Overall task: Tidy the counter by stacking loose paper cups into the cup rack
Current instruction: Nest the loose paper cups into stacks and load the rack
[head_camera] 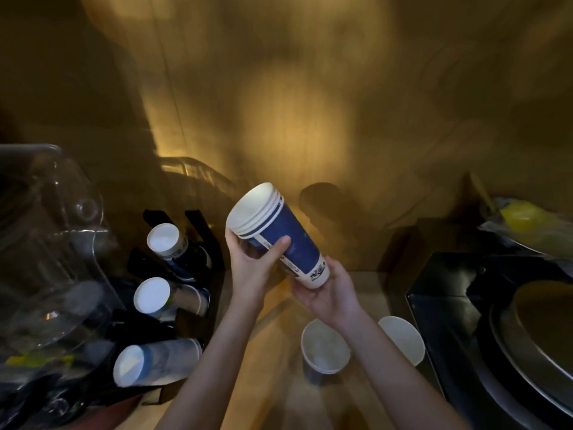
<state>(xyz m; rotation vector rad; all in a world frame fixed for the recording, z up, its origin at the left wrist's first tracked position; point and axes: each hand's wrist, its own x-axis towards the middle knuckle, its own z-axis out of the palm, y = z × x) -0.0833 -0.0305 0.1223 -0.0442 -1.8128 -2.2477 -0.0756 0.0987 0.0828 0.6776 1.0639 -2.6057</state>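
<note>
A stack of blue and white paper cups (291, 234) is held tilted above the counter, rims pointing up and left. My left hand (257, 262) grips it near the rims. My right hand (328, 293) cups its base from below. The black cup rack (198, 231) stands to the left, with three rows of cups lying in it: the top row (164, 240), the middle row (155, 296) and the bottom row (133, 364). Two loose paper cups stand upright on the counter below my hands, one (325, 346) in front and another (403, 336) to its right.
A clear plastic dome cover (52, 243) fills the left side. A black appliance with a round metal rim (502, 324) sits at the right, and a tray with a yellow item (524, 218) is behind it. The wooden wall is close behind the counter.
</note>
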